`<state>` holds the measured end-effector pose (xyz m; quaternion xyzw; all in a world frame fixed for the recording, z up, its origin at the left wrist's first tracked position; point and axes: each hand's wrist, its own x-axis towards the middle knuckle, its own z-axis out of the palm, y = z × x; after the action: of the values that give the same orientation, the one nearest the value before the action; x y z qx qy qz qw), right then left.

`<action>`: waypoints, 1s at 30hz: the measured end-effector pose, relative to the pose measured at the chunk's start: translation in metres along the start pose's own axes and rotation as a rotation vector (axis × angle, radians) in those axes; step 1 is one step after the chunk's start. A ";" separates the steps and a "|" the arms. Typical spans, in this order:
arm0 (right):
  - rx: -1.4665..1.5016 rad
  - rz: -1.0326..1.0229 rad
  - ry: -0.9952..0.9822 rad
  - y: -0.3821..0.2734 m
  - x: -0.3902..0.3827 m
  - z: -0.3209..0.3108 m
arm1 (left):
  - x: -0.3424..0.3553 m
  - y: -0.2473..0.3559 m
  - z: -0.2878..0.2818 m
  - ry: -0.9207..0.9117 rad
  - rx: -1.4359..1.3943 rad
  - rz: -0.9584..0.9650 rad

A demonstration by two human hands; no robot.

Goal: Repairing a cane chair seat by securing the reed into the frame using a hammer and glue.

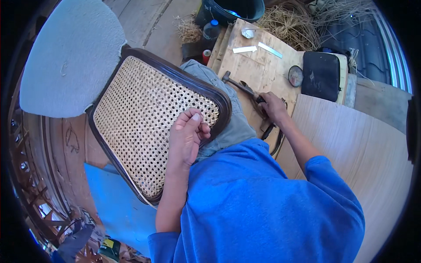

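Across my lap leans a chair part with a woven cane panel (142, 114) in a dark wooden frame (162, 65). Over the cane, near the frame's right-hand corner, my left hand (187, 136) is closed, with thumb and fingers curled together; whatever they pinch, if anything, is too small to make out. To the right, my right hand (274, 107) is closed around the handle end of a hammer (241, 84) lying over the wooden board. Dark-handled tools (268, 130) lie beneath and beside that hand, partly hidden by it.
A pale padded panel (72, 59) joins the frame at upper left. On the board (263, 65) lie two light strips (269, 50), a small foil-like piece (247, 33) and a round dish (295, 76). Beyond are a black pouch (321, 76), a bucket (230, 13), a bottle (211, 30) and straw (285, 26).
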<state>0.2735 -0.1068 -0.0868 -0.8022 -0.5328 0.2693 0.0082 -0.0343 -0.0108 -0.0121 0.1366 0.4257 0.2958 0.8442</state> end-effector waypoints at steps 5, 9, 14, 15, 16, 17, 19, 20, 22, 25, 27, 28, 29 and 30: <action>0.026 -0.092 0.288 0.019 0.014 0.003 | -0.001 0.000 -0.013 0.007 0.003 0.057; -0.116 -0.053 0.330 0.038 0.040 -0.005 | -0.003 -0.003 -0.008 0.029 0.068 0.039; -0.253 -0.098 0.488 0.054 0.043 -0.005 | 0.002 -0.009 -0.014 0.011 0.104 0.027; -0.313 -0.137 0.593 0.054 0.041 -0.006 | 0.004 -0.009 -0.015 0.025 0.071 0.046; -0.316 -0.132 0.591 0.057 0.036 -0.006 | 0.005 -0.010 -0.017 0.037 0.039 0.064; -0.175 -0.092 0.526 0.059 0.029 -0.005 | 0.006 -0.010 -0.020 0.032 0.029 0.072; -0.037 -0.050 0.460 0.059 0.015 0.001 | 0.006 -0.009 -0.021 0.048 0.029 0.074; 0.047 0.039 0.427 0.056 0.006 0.006 | 0.006 -0.008 -0.020 0.064 0.029 0.077; 0.132 0.122 0.390 0.050 -0.006 0.016 | 0.005 -0.007 -0.017 0.071 0.035 0.064; 0.169 0.098 0.388 0.034 -0.018 0.027 | 0.006 -0.010 -0.019 0.057 0.044 0.041; 0.137 0.081 0.367 0.012 -0.020 0.029 | 0.007 -0.011 -0.021 0.028 0.035 0.019; 0.100 0.071 0.347 0.003 -0.021 0.030 | 0.007 -0.011 -0.022 0.033 0.037 0.027; 0.117 0.141 0.269 -0.003 -0.024 0.030 | 0.008 -0.011 -0.021 0.020 0.033 0.019; 0.119 0.136 0.272 -0.007 -0.027 0.032 | 0.008 -0.011 -0.020 0.006 0.029 0.010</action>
<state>0.2453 -0.1358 -0.1004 -0.8636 -0.4544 0.1892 0.1092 -0.0425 -0.0152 -0.0350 0.1500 0.4316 0.2943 0.8394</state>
